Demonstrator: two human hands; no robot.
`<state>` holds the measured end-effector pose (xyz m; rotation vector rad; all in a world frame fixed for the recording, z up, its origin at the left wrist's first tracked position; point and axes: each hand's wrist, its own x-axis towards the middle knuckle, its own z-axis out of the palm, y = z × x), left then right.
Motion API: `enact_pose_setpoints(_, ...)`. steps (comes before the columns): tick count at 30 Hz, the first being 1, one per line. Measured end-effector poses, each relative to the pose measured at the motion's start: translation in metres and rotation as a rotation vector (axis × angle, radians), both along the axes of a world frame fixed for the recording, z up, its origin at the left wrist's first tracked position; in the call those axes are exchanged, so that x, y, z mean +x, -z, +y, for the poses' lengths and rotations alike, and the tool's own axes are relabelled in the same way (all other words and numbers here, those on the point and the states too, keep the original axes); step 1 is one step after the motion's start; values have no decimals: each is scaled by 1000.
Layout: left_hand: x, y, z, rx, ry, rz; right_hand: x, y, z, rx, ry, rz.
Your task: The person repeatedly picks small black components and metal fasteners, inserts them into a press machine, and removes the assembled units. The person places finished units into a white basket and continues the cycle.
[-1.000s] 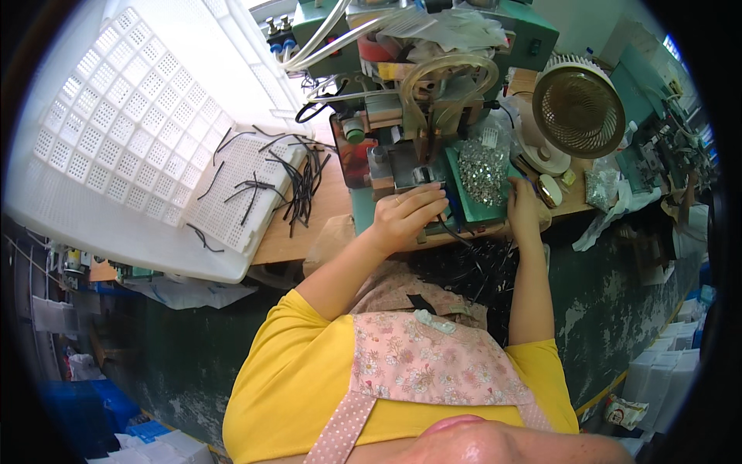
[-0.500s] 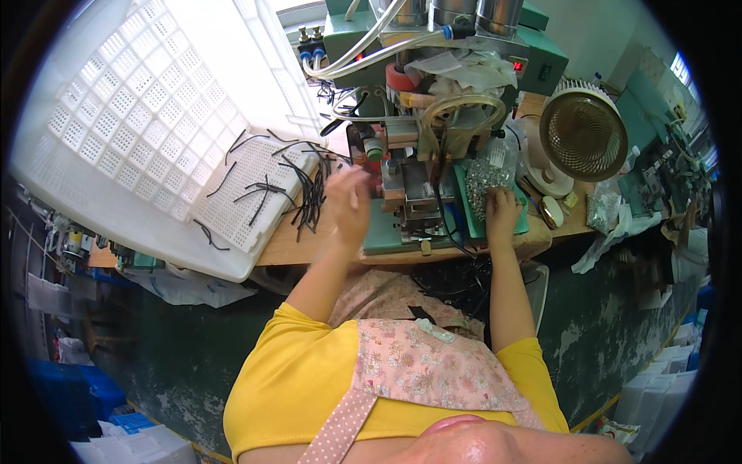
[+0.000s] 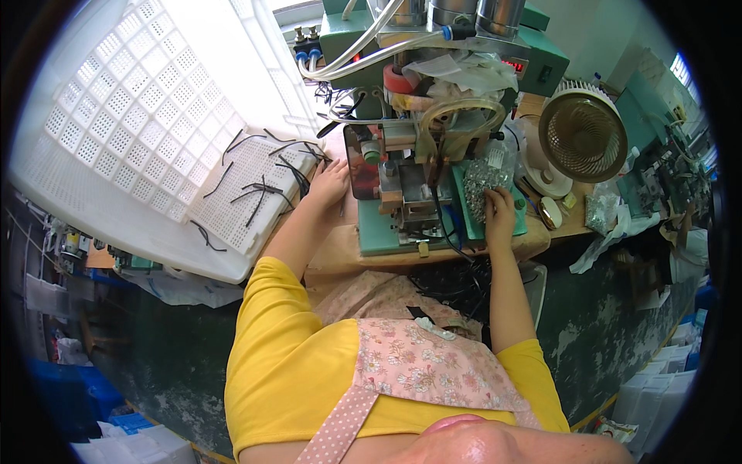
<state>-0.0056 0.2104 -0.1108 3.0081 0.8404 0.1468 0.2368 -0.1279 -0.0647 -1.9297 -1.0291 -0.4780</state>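
My left hand [image 3: 330,182] lies over the pile of short black cables [image 3: 300,178], beside the low white basket. Its fingers stretch out slightly apart over the cable ends; nothing is seen gripped in them. My right hand [image 3: 500,214] is at the green tray [image 3: 519,226], with bent fingertips pressed together at the edge of a clear bag of small metal parts [image 3: 475,193]. Whatever those fingertips pinch is too small to make out. Between both hands stands a green bench press [image 3: 410,193] with a metal fixture.
A white perforated basket [image 3: 220,209] with several loose black cables leans at the left. On the right are a round fan [image 3: 583,135], a small oval metal tin [image 3: 550,213] and another bag of parts [image 3: 601,210]. Clear air hoses [image 3: 363,66] run across the press top.
My left hand has moved left and slightly up, away from the press front, coming down onto the cable pile. The right hand stays at the bag of metal parts, nearly still.
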Motion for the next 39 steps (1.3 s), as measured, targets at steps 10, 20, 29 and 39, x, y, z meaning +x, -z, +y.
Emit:
enact_pose_setpoints(10, -56, -11, -89, 185, -228, -257, -13, -23, 4, -57, -10, 253)
enact_pose_setpoints(20, -47, -62, -85, -202, -373, -859, -82, -109, 33, 81, -399, 278)
enact_pose_setpoints(29, -24, -160, -186, -79, 366, -1182, -97, -107, 47, 224, -468, 614)
enact_pose_setpoints(39, 30, -146, -215, 160, 696, -1048, -34, -79, 7, 231, -83, 146)
